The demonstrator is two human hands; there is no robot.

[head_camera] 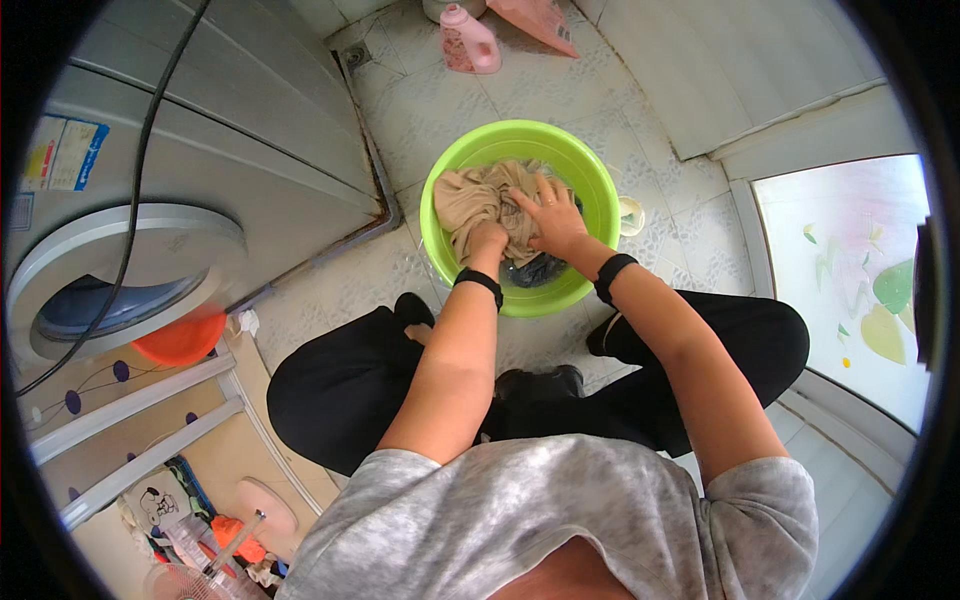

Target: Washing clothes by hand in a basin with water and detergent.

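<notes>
A bright green plastic basin (600,154) sits on the tiled floor between my feet. Bunched inside it is a wet beige cloth (469,196), with some water and dark fabric (534,271) below. My left hand (487,240) is curled into the near side of the beige cloth and grips it; its fingertips are hidden in the folds. Spread flat over the right part of the cloth, my right hand (559,221) presses on it with its fingers apart. Each wrist wears a black band.
A pink detergent bottle (469,41) and a pink bag (536,22) stand beyond the basin. The washing machine (300,142) is at left, a black cable (142,142) across it. An orange-red basin (184,337), fan (240,540) and glass door panel (840,277) are around me.
</notes>
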